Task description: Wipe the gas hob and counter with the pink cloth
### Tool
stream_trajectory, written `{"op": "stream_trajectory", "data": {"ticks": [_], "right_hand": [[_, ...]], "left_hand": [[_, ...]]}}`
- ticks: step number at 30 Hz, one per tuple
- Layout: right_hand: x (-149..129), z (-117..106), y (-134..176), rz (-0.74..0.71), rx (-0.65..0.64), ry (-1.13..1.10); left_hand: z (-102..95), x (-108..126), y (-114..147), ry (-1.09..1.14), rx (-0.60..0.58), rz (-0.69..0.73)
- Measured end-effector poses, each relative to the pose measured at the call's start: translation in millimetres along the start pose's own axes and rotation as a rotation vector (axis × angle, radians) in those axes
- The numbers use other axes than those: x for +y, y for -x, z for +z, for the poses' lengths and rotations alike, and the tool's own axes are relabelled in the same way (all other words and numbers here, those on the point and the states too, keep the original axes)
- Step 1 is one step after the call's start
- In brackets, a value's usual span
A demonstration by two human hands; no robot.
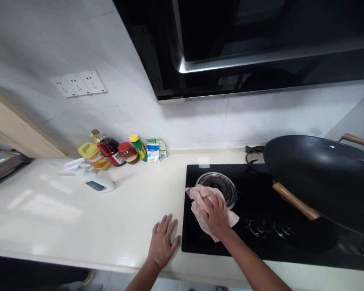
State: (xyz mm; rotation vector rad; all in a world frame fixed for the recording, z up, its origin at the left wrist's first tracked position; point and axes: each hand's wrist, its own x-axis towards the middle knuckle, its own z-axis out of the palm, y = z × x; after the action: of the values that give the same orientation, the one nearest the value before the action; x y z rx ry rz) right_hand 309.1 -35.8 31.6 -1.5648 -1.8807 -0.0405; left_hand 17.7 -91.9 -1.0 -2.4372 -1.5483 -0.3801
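Observation:
My right hand presses a crumpled pale pink cloth against the black glass cooktop. The cloth covers the front left part of the round metal burner. Fingers are bent into the fabric, and their tips are partly sunk in its folds. Flat on the white countertop, just left of the cooktop's edge, rests my left hand with its fingers spread and nothing in it.
A big black wok with wooden handles sits over the cooktop's right side. On the counter lies a white spray bottle; behind it are sauce containers, including a red-lidded jar, and seasoning packets. The range hood hangs above.

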Motion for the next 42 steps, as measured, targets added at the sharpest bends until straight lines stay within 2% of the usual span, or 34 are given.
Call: {"op": "stream_trajectory", "data": {"ticks": [5,12,15,18,23,27,32,39,42], "right_hand": [[8,8,-4,-0.003,-0.072,0.067],[-10,20,-52,0.011,-0.162,0.097],[-13,21,-60,0.004,-0.193,0.097],[-6,17,-46,-0.028,-0.176,0.065],[18,5,5,-0.021,-0.043,0.026],[38,0,26,0.115,0.061,0.05],[48,5,5,0.339,0.187,0.077],[58,10,-21,0.55,0.162,0.051],[68,12,-33,0.662,0.104,0.072]], "left_hand": [[-1.8,1,0,-0.003,-0.003,0.009],[-0.4,-1,-1,-0.015,0.008,0.008],[-0.9,0,-2,-0.023,0.013,0.01],[-1.6,0,-2,-0.024,0.016,0.013],[-1.5,1,-1,-0.02,0.011,0.008],[-2.0,1,0,-0.038,0.011,0.015],[-5.0,3,0,-0.035,-0.013,0.016],[-9.4,6,0,-0.009,-0.061,-0.002],[-10.3,6,1,0.008,-0.067,0.0]]}}
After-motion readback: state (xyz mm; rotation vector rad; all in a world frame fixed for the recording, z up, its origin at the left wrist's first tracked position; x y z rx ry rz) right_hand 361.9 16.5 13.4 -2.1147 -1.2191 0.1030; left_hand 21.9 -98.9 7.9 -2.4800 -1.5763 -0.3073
